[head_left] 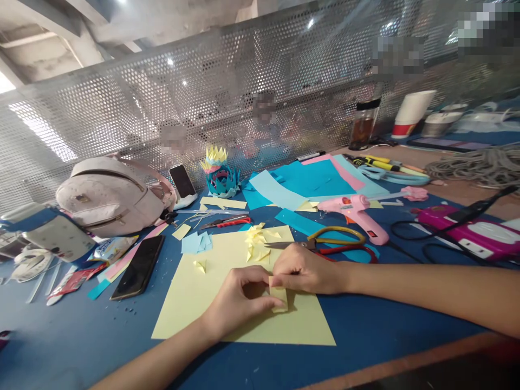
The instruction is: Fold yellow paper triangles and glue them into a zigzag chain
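My left hand and my right hand meet over a large yellow paper sheet on the blue table. Both pinch a small yellow paper square, the fingers pressed on its edges. Several small folded yellow pieces lie just beyond my hands on the sheet. Scissors with yellow and red handles rest right behind my right hand.
A pink glue gun, blue and pink paper sheets, a paper flower, a red cutter, two phones, a pale backpack, cups at the back right, a perforated metal screen behind.
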The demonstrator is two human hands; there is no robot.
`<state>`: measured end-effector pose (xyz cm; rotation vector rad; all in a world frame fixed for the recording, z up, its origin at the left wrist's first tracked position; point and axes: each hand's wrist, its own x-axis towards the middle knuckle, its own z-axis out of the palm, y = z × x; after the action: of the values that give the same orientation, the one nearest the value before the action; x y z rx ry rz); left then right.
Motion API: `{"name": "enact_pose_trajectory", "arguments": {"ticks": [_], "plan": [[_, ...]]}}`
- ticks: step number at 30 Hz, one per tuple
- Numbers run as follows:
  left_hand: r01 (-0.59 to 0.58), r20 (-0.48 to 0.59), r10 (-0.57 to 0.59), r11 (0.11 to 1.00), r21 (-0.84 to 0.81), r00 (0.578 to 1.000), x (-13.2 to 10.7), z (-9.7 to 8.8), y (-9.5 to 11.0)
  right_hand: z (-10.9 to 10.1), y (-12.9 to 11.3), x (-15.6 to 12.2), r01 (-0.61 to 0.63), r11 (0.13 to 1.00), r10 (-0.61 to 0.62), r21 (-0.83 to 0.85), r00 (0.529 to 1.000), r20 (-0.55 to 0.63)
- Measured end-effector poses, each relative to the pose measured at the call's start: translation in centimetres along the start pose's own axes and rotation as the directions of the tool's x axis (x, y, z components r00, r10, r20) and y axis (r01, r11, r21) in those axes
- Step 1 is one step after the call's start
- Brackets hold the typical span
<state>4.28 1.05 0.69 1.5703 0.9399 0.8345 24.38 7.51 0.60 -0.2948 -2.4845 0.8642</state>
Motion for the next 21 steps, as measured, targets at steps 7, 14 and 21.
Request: {"name": "enact_pose_trajectory", "arguments": {"ticks": [7, 14, 21], "plan": [[0.097, 0.236, -0.008, 0.925, -0.366, 0.972, -0.21, -0.2, 0.39, -0.2, -0.01, -0.12, 0.004, 0.995, 0.001, 0.095, 0.998, -0.06], [0.094, 0.255, 0.035, 0.874, -0.477, 0.966, 0.05, -0.25, 0.21, -0.15, 0.06, -0.07, 0.073, 0.993, -0.066, 0.089, 0.994, -0.082], [0.055, 0.176, 0.011, 0.93, -0.364, 0.984, 0.06, -0.41, 0.08, -0.03, -0.17, -0.01, 0.053, 0.996, -0.046, 0.066, 0.993, -0.11]]}}
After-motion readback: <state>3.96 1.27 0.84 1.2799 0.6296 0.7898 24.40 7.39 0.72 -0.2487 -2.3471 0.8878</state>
